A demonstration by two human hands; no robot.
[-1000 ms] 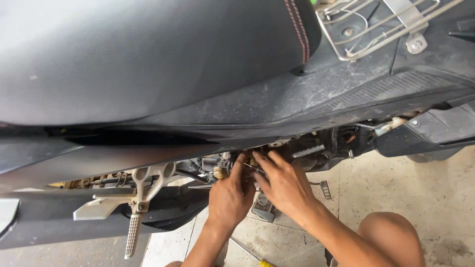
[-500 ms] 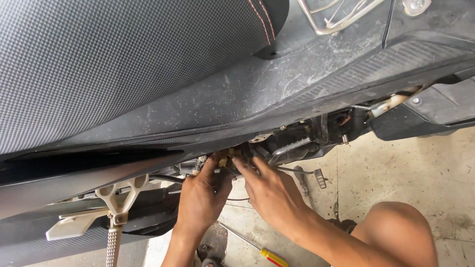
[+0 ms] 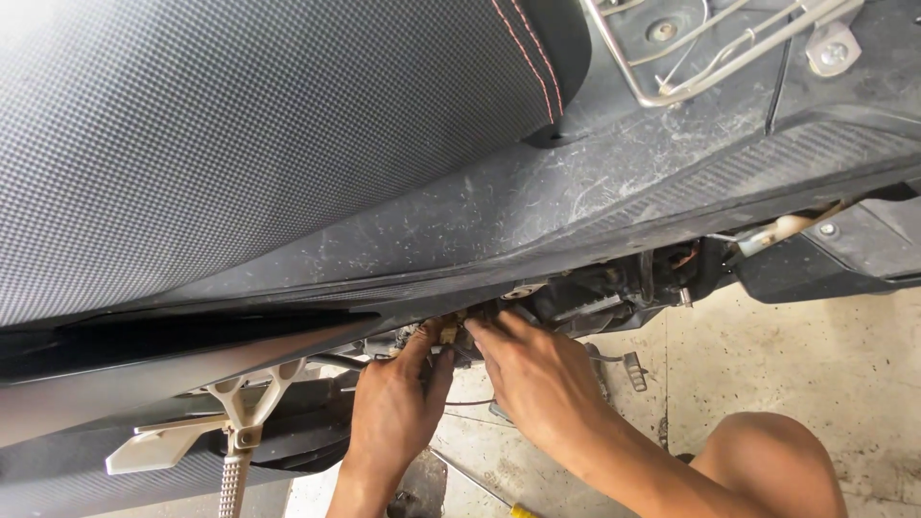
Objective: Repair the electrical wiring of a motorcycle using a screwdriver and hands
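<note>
I look down at a motorbike with a black textured seat (image 3: 240, 144) and a scratched black side panel (image 3: 576, 211). Both hands reach up under the panel's lower edge. My left hand (image 3: 393, 403) and my right hand (image 3: 537, 374) pinch a small yellowish connector (image 3: 449, 333) between their fingertips, among dark wiring and engine parts. Exactly what each finger grips is partly hidden by the panel.
A silver footpeg bracket (image 3: 240, 403) hangs at lower left. A chrome rear rack (image 3: 710, 48) sits at the top right. My bare knee (image 3: 767, 460) is at lower right above the stained concrete floor (image 3: 825, 355). A yellow-handled tool (image 3: 523, 510) lies on the floor.
The view has shifted, so the bike and hands sit a little differently in frame. Both hands stay at the same spot under the panel, fingers working the small connector.
</note>
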